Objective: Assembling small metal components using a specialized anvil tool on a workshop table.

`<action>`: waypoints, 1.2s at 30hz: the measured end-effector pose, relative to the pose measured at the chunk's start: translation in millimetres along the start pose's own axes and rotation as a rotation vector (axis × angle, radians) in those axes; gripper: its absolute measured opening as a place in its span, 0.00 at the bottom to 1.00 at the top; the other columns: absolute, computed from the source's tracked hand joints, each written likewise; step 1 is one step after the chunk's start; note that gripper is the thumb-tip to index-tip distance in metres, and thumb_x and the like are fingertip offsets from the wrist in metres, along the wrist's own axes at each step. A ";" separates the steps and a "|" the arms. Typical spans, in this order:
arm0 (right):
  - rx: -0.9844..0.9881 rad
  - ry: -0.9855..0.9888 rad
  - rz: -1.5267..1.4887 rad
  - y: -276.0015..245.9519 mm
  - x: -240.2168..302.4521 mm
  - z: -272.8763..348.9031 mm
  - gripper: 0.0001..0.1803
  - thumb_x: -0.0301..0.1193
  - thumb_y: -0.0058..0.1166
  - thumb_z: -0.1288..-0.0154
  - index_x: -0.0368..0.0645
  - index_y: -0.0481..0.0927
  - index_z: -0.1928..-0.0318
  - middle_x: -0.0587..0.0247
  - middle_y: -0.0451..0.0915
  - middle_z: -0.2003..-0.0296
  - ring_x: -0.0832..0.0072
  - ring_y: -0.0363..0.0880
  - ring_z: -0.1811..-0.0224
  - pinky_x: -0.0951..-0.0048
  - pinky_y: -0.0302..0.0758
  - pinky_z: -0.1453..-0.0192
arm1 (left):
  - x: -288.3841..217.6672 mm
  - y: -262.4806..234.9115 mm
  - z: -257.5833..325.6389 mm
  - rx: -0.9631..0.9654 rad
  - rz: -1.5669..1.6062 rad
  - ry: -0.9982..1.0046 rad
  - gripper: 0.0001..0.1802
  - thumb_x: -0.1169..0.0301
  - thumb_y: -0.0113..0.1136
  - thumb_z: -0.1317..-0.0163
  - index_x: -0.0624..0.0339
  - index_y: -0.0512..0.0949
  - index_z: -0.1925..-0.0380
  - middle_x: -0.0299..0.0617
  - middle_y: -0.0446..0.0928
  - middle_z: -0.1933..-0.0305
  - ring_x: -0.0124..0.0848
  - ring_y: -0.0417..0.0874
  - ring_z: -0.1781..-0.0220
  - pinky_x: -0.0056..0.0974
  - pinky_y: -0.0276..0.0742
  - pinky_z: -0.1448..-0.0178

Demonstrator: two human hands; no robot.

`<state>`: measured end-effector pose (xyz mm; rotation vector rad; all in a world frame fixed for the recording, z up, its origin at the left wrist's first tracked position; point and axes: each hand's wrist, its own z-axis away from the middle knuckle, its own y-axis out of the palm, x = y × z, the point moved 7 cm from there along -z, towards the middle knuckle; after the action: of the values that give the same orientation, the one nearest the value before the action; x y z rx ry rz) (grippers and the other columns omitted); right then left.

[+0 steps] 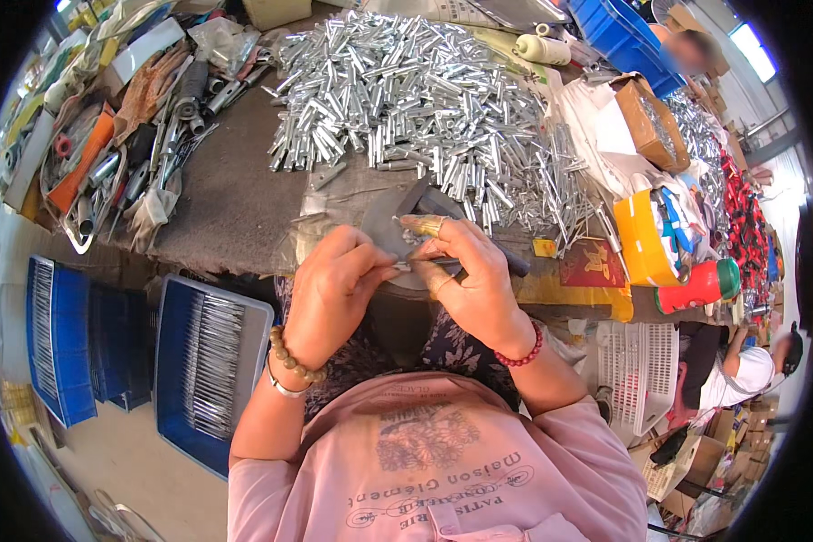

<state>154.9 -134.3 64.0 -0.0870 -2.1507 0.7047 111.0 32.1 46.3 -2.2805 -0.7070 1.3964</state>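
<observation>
Pink shirt [352, 452] below, left hand [330, 280] and right hand [479, 280] angle inward, fingers [370, 259] pinched narrow, their hold unclear.

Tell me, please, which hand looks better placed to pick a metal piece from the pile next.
Probably the right hand: the pile of metal pieces spreads down close beyond its knuckles, while the left hand sits farther from it.
</observation>
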 end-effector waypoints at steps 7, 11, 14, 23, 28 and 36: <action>0.047 -0.097 0.068 2.8 7.4 -7.2 0.30 0.14 0.65 0.42 0.45 0.82 0.38 0.62 0.86 0.65 0.63 0.84 0.60 0.64 0.82 0.54 | 1.3 -2.3 0.8 -0.001 -0.012 0.019 0.11 0.82 0.74 0.46 0.63 0.87 0.62 0.43 0.77 0.64 0.44 0.81 0.62 0.42 0.77 0.58; 0.093 -0.064 0.083 6.2 8.3 -7.6 0.31 0.14 0.64 0.43 0.45 0.81 0.37 0.61 0.85 0.65 0.62 0.84 0.60 0.63 0.82 0.53 | 1.9 -2.4 1.7 -0.001 0.006 0.008 0.11 0.82 0.74 0.46 0.62 0.87 0.62 0.43 0.77 0.64 0.43 0.81 0.62 0.42 0.77 0.59; 0.123 -0.069 0.164 10.0 10.2 -7.2 0.29 0.16 0.64 0.41 0.45 0.82 0.37 0.62 0.83 0.66 0.61 0.83 0.59 0.62 0.82 0.53 | 2.0 -1.2 1.0 -0.002 0.009 0.008 0.10 0.81 0.74 0.46 0.62 0.87 0.62 0.43 0.77 0.64 0.43 0.81 0.62 0.42 0.77 0.59; 0.118 -0.088 0.477 -27.7 11.8 -6.1 0.22 0.24 0.68 0.43 0.44 0.84 0.46 0.58 0.80 0.59 0.58 0.80 0.55 0.59 0.80 0.49 | -1.1 0.5 -1.7 0.015 -0.038 -0.021 0.10 0.81 0.74 0.45 0.62 0.87 0.62 0.43 0.78 0.64 0.42 0.81 0.61 0.41 0.77 0.58; 0.085 -0.002 0.615 -41.7 -17.1 1.7 0.21 0.24 0.69 0.45 0.43 0.85 0.48 0.58 0.79 0.59 0.57 0.80 0.53 0.57 0.79 0.47 | -1.3 2.4 -1.7 0.021 0.020 -0.048 0.10 0.82 0.74 0.44 0.63 0.88 0.61 0.42 0.78 0.64 0.39 0.81 0.61 0.38 0.75 0.58; -0.037 0.055 0.414 -57.4 5.0 25.9 0.22 0.20 0.68 0.46 0.41 0.85 0.48 0.57 0.78 0.60 0.57 0.82 0.60 0.59 0.82 0.56 | 0.0 2.2 -0.6 0.014 -0.025 -0.068 0.10 0.80 0.75 0.43 0.63 0.88 0.61 0.43 0.78 0.64 0.39 0.81 0.63 0.38 0.76 0.58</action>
<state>142.6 -192.8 84.6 -0.5773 -2.1125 0.8829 112.0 30.3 45.4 -2.2153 -0.7410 1.4686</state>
